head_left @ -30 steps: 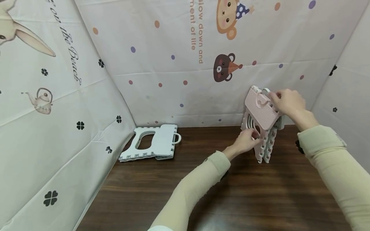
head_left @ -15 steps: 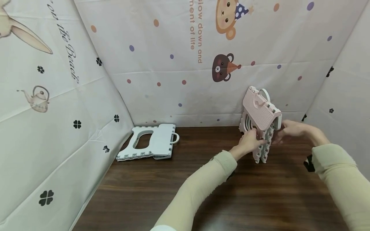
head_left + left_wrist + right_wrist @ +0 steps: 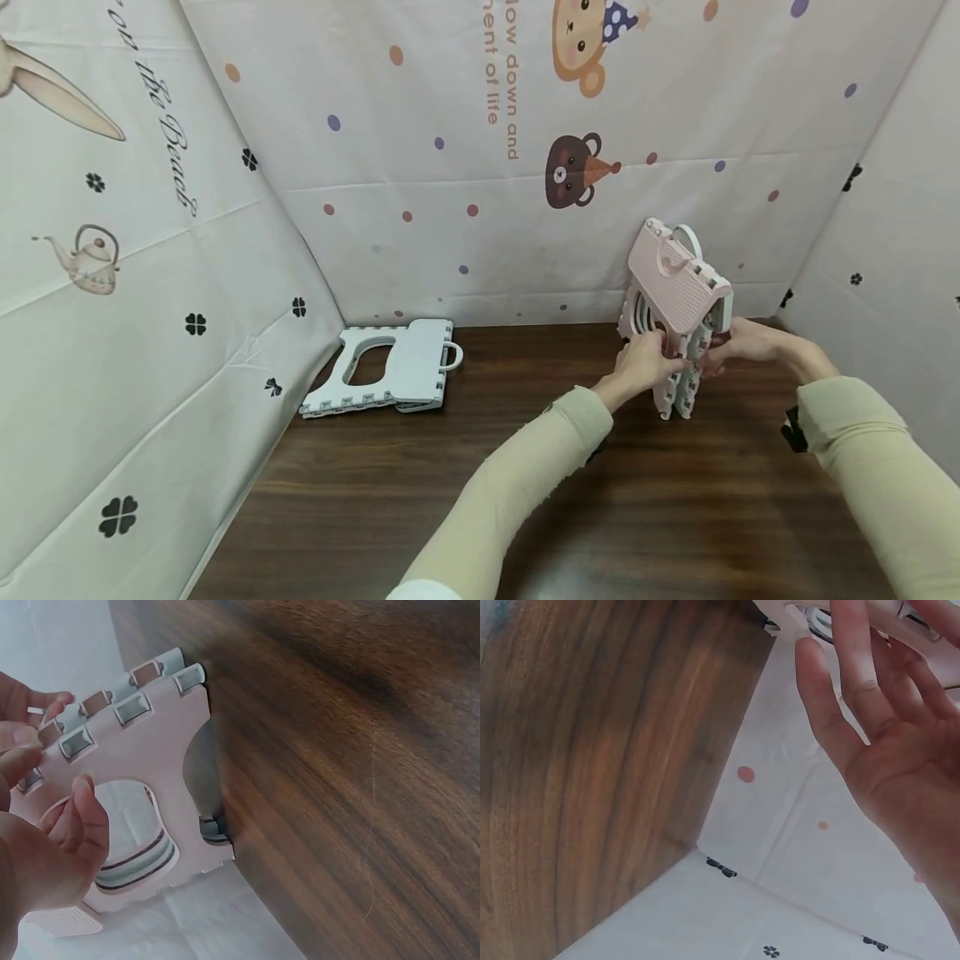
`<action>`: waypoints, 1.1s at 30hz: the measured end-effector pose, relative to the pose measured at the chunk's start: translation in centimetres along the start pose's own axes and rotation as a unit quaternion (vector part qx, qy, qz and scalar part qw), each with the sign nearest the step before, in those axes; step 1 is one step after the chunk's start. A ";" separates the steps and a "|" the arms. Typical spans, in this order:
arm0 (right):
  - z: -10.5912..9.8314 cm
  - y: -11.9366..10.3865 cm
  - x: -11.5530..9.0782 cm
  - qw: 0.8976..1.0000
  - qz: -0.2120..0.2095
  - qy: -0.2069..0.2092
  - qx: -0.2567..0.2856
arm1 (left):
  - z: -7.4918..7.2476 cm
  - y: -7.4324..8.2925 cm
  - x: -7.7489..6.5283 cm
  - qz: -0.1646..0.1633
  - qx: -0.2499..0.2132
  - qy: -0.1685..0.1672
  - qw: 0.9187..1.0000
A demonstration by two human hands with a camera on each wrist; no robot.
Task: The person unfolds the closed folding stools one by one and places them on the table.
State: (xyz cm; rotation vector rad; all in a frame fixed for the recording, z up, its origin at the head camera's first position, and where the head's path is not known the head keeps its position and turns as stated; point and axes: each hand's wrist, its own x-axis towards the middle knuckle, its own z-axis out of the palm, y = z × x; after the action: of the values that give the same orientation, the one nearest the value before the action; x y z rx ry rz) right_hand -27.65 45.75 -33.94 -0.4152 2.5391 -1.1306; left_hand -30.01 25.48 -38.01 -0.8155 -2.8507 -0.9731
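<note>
A partly folded pink-and-white folding step stool point(image 3: 678, 287) stands at the back right. Its pink top slopes and its two leg panels stand close together. My left hand point(image 3: 642, 364) grips the near pink leg panel, fingers curled into its opening and thumb by the hinged edge. On the far side, my right hand point(image 3: 738, 343) holds the edge of the other leg panel; the stool partly hides its fingertips. In the left wrist view, both hands' fingers meet the panel edges point(image 3: 127, 712). The right wrist view shows the palm point(image 3: 907, 761), with fingers reaching up to the stool.
A white folding stool point(image 3: 420, 367) lies folded flat at the back left of the dark wooden table point(image 3: 360, 500). White printed cloth walls point(image 3: 450, 167) rise along the back and both sides.
My right hand has left the top handle, dropped to the stool's right side and closed on the far leg panel. My left hand has shifted slightly along the near panel.
</note>
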 end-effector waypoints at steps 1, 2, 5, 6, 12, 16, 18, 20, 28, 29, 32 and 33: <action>0.0 0.1 -0.1 1.000 -0.002 0.002 -0.003 | 0.0 -0.1 0.0 0.002 0.007 0.000 1.000; 0.0 0.3 -0.2 1.000 0.002 0.007 0.002 | -0.1 -0.1 -0.1 0.003 0.012 -0.001 1.000; -0.1 0.6 -0.5 0.999 0.018 0.026 0.009 | -0.3 -0.2 -0.1 0.010 0.030 0.001 1.000; -0.1 0.7 -0.6 0.999 0.022 0.032 0.009 | -0.4 -0.2 0.0 0.014 0.036 0.003 0.999; -0.4 1.1 -0.9 0.997 0.042 0.061 0.000 | -0.8 -0.6 0.4 0.018 0.055 0.008 0.998; -0.5 1.5 -1.0 0.996 0.053 0.074 -0.011 | -0.9 -0.9 0.4 0.011 0.050 0.001 0.999; -0.5 1.7 -1.1 0.995 0.062 0.080 -0.015 | -0.9 -1.1 0.4 0.012 0.050 -0.002 0.999; -0.6 1.9 -1.3 0.994 0.065 0.084 -0.018 | -1.0 -1.3 0.4 0.014 0.053 -0.007 0.998; -1.0 3.0 -2.3 0.993 0.061 0.099 -0.030 | -1.4 -1.6 0.3 0.027 0.063 -0.023 0.997; -1.1 3.1 -2.4 0.992 0.063 0.101 -0.031 | -1.4 -1.6 0.3 0.027 0.062 -0.024 0.997; -1.3 3.3 -2.6 0.992 0.065 0.103 -0.027 | -1.7 -1.6 0.3 0.027 0.064 -0.026 0.997; -1.3 3.3 -2.7 0.992 0.066 0.104 -0.024 | -1.8 -1.6 0.3 0.027 0.066 -0.027 0.997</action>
State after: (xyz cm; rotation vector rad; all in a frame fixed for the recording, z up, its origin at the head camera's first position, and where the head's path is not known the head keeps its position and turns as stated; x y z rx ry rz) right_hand -26.14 49.80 -35.12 -0.1450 2.7303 -1.1168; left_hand -31.33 23.55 -37.38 -0.9140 -2.8842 -0.7601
